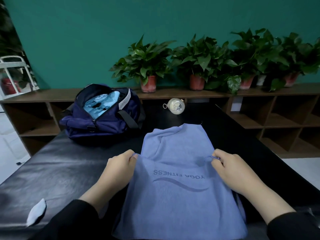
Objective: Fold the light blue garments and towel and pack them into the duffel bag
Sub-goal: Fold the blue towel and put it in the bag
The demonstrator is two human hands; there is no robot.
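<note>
A light blue towel (pixel 174 172) was spread on a black padded table (pixel 57 172), its side edges pinched by the left hand (pixel 121 166) and right hand (pixel 230 168). An open navy duffel bag (pixel 103 115), already holding light blue garments (pixel 98 104), sat at the far left. Potted plants (pixel 199 61) were lined along a teal wall (pixel 86 32).

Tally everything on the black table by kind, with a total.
Blue towel printed YOGA FITNESS, pinched at its edges by the left hand and right hand: 1
Navy duffel bag, open, with light blue garments inside: 1
Clear bottle lying on its side: 1
Pale fabric piece at the near left edge: 1
Total: 4
</note>
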